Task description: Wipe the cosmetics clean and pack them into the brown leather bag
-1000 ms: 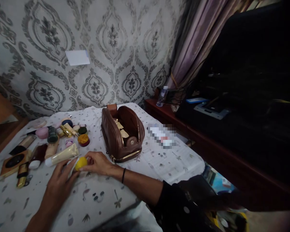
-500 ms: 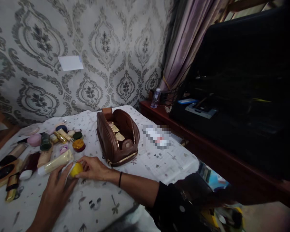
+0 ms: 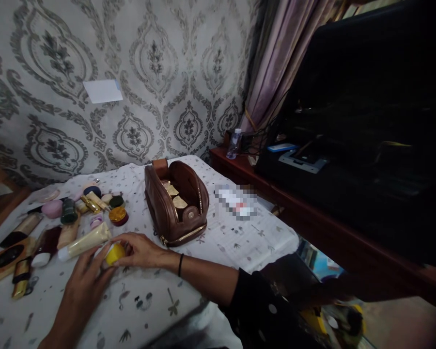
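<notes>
Between my two hands is a small jar [image 3: 115, 253] with a bright yellow side and a whitish part toward the left. My right hand [image 3: 142, 249] pinches the yellow side with thumb and fingers. From the left, the fingers of my left hand [image 3: 85, 278] close on the whitish part. Just beyond my left fingertips lies a cream squeeze tube [image 3: 87, 241] with a white cap. An open brown toiletry bag [image 3: 160, 208] stands beyond my right hand, unzipped, with gold-coloured pieces [image 3: 180, 201] inside.
Left of the bag, several cosmetics lie close together, among them an amber-lidded jar [image 3: 118, 215], a dark green jar [image 3: 69, 212] and a wooden compact [image 3: 5, 259]. Right of the bag is a blurred-out white object [image 3: 236, 201]. A water bottle [image 3: 234, 144] stands on the dark red furniture [image 3: 225, 161].
Both hands stay on the jar, with the yellow side now a little more exposed. The whole view has shifted slightly; the other things keep their places.
</notes>
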A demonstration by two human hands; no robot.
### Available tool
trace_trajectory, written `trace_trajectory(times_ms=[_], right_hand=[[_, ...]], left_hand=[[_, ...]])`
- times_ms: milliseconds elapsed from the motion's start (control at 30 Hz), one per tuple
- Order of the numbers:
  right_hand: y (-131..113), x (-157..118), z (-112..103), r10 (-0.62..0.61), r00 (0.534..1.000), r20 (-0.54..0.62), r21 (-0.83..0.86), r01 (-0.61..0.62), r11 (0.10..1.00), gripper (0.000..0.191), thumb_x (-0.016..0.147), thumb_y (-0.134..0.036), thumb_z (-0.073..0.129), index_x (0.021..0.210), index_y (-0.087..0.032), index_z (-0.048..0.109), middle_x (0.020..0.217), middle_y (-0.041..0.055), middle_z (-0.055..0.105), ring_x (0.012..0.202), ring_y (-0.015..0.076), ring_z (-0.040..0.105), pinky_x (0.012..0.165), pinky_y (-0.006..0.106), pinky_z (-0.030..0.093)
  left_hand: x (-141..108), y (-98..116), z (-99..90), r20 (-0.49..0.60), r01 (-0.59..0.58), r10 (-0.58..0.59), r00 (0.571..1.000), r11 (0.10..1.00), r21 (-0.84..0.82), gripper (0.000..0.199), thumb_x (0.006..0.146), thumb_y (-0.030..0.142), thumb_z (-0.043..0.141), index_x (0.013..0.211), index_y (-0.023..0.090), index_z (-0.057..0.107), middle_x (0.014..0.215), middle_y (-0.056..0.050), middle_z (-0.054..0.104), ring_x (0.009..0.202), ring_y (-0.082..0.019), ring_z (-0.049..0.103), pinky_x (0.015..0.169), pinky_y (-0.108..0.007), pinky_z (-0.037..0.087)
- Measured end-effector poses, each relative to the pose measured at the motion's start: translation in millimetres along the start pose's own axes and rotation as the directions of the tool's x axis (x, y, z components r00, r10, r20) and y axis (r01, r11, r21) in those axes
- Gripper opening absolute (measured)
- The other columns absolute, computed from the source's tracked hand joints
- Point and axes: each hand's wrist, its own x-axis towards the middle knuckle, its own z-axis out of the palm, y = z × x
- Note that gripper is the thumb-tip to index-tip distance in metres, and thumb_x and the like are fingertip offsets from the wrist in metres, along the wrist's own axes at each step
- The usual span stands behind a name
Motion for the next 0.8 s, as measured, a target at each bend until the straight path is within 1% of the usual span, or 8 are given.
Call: trace_trajectory(times_ms=[167,267,300,367,433,500,667,800], right_hand=[[9,3,4,0.087,0.996,-0.032,0.067,-0.085,0.994,0.045,0.076,-0.03,0.079,0.118,-0.019,0.066,0.077,-0.0045,0.058,0.069,0.0096,0.053,0.064,0.02,0.046],[12,3,4,0.091,0.995,-0.028,0.107,-0.087,0.99,0.04,0.078,-0.029,0.076,0.114,-0.016,0.066,0.077,-0.0037,0.058,0.069,0.0097,0.054,0.065,0.021,0.046],[13,4,4,0.082,0.996,-0.028,0.12,-0.078,0.99,0.041,0.077,-0.027,0.076,0.115,-0.015,0.066,0.079,-0.003,0.059,0.069,0.0098,0.053,0.064,0.021,0.046],[16,4,4,0.026,0.999,-0.036,0.102,-0.022,0.995,0.051,0.07,-0.024,0.081,0.117,-0.016,0.064,0.094,0.001,0.06,0.071,0.01,0.054,0.066,0.022,0.048],[19,5,4,-0.012,0.999,-0.044,0.129,0.018,0.992,0.049,0.072,-0.021,0.076,0.119,-0.017,0.063,0.104,0.0045,0.058,0.072,0.0097,0.054,0.066,0.023,0.049],[22,5,4,-0.033,0.999,-0.015,0.174,0.036,0.984,0.052,0.074,-0.019,0.072,0.125,-0.017,0.06,0.106,0.005,0.056,0.071,0.0094,0.054,0.064,0.024,0.049],[18,3,4,-0.026,1.0,-0.017,0.151,0.029,0.988,0.05,0.074,-0.02,0.073,0.123,-0.019,0.063,0.099,0.0037,0.057,0.074,0.0118,0.055,0.066,0.025,0.048],[13,3,4,0.017,0.999,-0.037,0.114,-0.013,0.993,0.045,0.074,-0.025,0.074,0.118,-0.017,0.065,0.088,0.0019,0.06,0.07,0.0122,0.054,0.065,0.025,0.047]], left_hand=[[2,7,-1.9,-0.057,0.024,-0.024,0.998,1.0,-0.008,0.037,0.095,0.038,0.056,0.13,0.025,0.059,0.111,-0.009,0.061,0.103,-0.026,0.062,0.093,-0.041,0.054],[2,11,-0.9,-0.063,0.054,-0.054,0.997,0.999,-0.002,0.032,0.095,0.035,0.057,0.124,0.024,0.064,0.108,-0.009,0.061,0.099,-0.024,0.063,0.09,-0.04,0.055],[1,12,-0.5,-0.045,0.081,-0.081,0.996,0.997,0.0,0.032,0.095,0.034,0.057,0.124,0.024,0.064,0.108,-0.009,0.06,0.1,-0.023,0.062,0.09,-0.039,0.055],[1,11,-0.1,-0.043,0.129,-0.129,0.991,0.992,-0.02,0.031,0.095,0.032,0.056,0.124,0.023,0.063,0.109,-0.009,0.059,0.101,-0.022,0.062,0.09,-0.038,0.055],[0,10,-1.1,-0.024,0.16,-0.161,0.987,0.985,-0.062,0.035,0.095,0.033,0.057,0.127,0.023,0.061,0.114,-0.01,0.058,0.107,-0.023,0.06,0.093,-0.04,0.055],[1,10,-3.7,0.014,0.186,-0.186,0.982,0.978,-0.095,0.04,0.094,0.032,0.058,0.133,0.023,0.057,0.12,-0.011,0.055,0.114,-0.025,0.057,0.098,-0.042,0.052],[3,13,-11.4,0.085,0.161,-0.149,0.985,0.974,-0.158,0.047,0.096,0.018,0.047,0.143,0.021,0.048,0.128,-0.015,0.051,0.123,-0.025,0.052,0.103,-0.045,0.048],[4,15,-12.4,0.035,0.105,-0.101,0.994,0.981,-0.162,0.047,0.095,0.008,0.04,0.139,0.022,0.053,0.124,-0.014,0.055,0.12,-0.024,0.053,0.1,-0.045,0.049]])
